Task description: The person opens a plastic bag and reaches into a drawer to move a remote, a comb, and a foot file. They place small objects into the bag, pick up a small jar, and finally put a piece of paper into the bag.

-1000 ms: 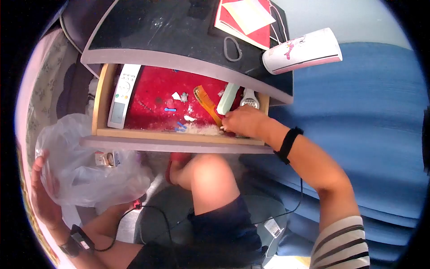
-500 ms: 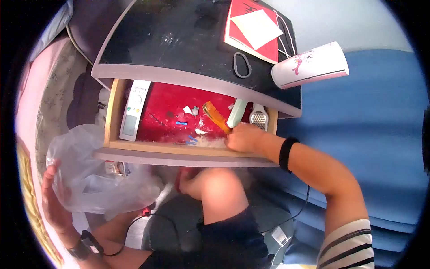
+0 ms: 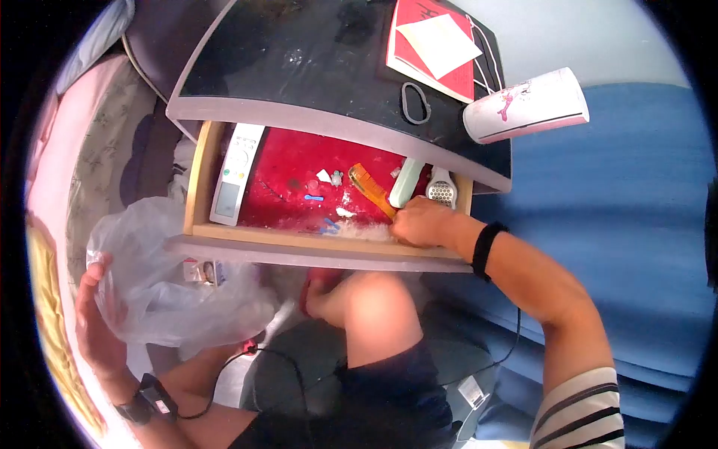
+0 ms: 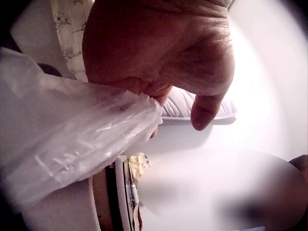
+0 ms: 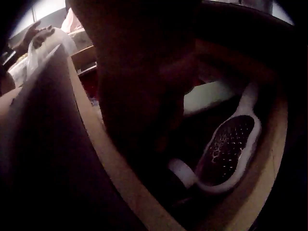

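My right hand (image 3: 422,223) reaches down into the front right of the open drawer (image 3: 329,238), its fingertips hidden. It lies against the near end of an orange comb (image 3: 369,188). Just behind it is a pale green long case (image 3: 407,182), and to its right a white hairbrush (image 5: 236,149) stands along the drawer wall. On the left, my left hand (image 3: 101,329) holds up the edge of a thin clear plastic bag (image 3: 179,307). The bag hangs from the fingers, while the thumb (image 4: 207,110) stays apart from it.
The drawer's red base (image 3: 292,161) carries a white remote control (image 3: 238,176), small blue pieces (image 3: 314,198), white scraps and pale dust. On the black cabinet top (image 3: 321,67) are a red book (image 3: 419,60), a grey band (image 3: 415,103) and a white cylinder (image 3: 527,105).
The head view has shifted, carrying the scene rightward. My right hand has turned so its fingertips, visible earlier near the comb's end, are now hidden. The left hand still holds the bag.
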The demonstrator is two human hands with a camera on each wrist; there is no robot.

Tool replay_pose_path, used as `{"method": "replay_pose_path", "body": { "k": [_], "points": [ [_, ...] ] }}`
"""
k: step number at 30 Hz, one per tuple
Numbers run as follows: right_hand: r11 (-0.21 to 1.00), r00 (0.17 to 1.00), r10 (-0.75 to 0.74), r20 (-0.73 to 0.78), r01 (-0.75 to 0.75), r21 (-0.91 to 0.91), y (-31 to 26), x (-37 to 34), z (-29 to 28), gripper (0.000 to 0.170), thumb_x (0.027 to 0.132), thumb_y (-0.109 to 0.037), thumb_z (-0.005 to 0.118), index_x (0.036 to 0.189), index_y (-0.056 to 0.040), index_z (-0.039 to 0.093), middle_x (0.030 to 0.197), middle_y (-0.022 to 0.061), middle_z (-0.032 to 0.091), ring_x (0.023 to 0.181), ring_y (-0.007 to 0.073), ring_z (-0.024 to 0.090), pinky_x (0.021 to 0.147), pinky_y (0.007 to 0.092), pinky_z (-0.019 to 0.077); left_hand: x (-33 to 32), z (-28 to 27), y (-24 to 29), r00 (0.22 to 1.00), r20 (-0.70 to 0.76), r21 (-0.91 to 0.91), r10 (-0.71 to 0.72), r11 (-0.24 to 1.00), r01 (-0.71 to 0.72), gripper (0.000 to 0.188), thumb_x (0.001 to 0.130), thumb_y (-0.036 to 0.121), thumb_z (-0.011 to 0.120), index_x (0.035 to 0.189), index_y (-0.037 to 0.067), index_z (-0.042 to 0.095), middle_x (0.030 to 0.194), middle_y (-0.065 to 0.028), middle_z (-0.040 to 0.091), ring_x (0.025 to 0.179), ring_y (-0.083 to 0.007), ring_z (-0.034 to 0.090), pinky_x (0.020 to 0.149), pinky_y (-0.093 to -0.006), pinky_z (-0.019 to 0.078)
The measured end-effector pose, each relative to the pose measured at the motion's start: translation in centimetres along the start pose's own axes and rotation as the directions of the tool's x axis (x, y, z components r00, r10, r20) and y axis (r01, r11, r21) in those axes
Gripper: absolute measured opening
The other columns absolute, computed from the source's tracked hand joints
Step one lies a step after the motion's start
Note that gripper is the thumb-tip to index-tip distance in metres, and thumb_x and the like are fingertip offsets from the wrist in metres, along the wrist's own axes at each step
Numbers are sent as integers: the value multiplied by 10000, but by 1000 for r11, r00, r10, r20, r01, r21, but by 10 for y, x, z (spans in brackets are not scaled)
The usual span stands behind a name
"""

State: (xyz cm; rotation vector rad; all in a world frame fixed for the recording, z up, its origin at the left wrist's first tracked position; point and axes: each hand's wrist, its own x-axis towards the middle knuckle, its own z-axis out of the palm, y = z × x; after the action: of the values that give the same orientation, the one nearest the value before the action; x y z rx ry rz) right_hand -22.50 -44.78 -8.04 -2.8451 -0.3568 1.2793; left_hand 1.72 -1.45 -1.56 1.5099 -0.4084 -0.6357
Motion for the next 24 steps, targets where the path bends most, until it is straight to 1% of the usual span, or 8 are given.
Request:
{"method": "replay_pose_path", "body": {
  "k": [5,8,12,16,20,21,22,24],
  "points": [
    [998,998,-10,-55,13,54,5,2,7,160,721,-176,519,686,-43,602,708,163,618,703,312,620,639,406,495,1,-2,3,1000,0,-17,-2,1000,2,654,777,491,425,1199,-9,433,1284,-198,391,1248,-287,295,1050,-402,135],
    [997,996,30,-87,-24,73,1,-1,13,160,733,-175,513,681,-50,599,692,159,612,694,312,615,638,414,488,-2,0,7,999,-8,-65,-35,997,34,689,728,520,520,1198,24,430,1280,-120,402,1197,-185,334,756,-222,362],
    [973,968,229,-107,-224,58,-2,-7,-1,159,753,-186,505,701,-67,597,688,130,611,682,300,610,635,418,481,-7,-1,13,1000,13,-61,-2,998,3,683,737,513,514,1197,14,433,1284,-130,405,1184,-180,350,669,-193,366],
    [947,899,315,-304,-274,171,-18,-20,-65,179,776,-232,514,767,-70,588,711,122,601,697,299,597,626,402,471,-12,-1,18,997,61,-86,42,996,-36,671,748,509,507,1181,-1,451,1294,-163,394,1176,-203,367,644,-190,383],
    [871,812,303,-499,-22,491,-69,-18,-131,178,778,-179,537,872,-57,626,794,131,626,681,249,607,638,315,477,-20,-1,23,992,83,-123,93,989,-82,680,741,509,524,1174,-13,461,1300,-204,374,1174,-236,375,628,-199,413],
    [703,805,340,-485,125,700,-93,-16,-147,160,761,-122,563,881,-45,636,798,119,640,674,169,614,638,252,471,-23,0,25,993,79,-214,91,974,-73,681,737,493,542,1175,-22,457,1299,-226,365,1176,-251,372,643,-212,431],
    [681,712,276,-646,329,654,-111,-1,-151,149,751,-107,587,866,-30,640,735,101,640,662,124,603,616,237,469,-24,-1,26,989,92,-245,112,966,-87,684,736,476,555,1181,-34,454,1302,-240,354,1116,-236,432,619,-210,436],
    [581,669,311,-675,428,692,-156,22,-162,153,738,-128,606,857,-45,651,726,115,639,641,150,614,606,257,478,-31,-10,23,982,122,-317,142,944,-97,706,732,489,552,1189,-40,450,1306,-254,340,1017,-212,497,592,-206,440]
  ]
}}
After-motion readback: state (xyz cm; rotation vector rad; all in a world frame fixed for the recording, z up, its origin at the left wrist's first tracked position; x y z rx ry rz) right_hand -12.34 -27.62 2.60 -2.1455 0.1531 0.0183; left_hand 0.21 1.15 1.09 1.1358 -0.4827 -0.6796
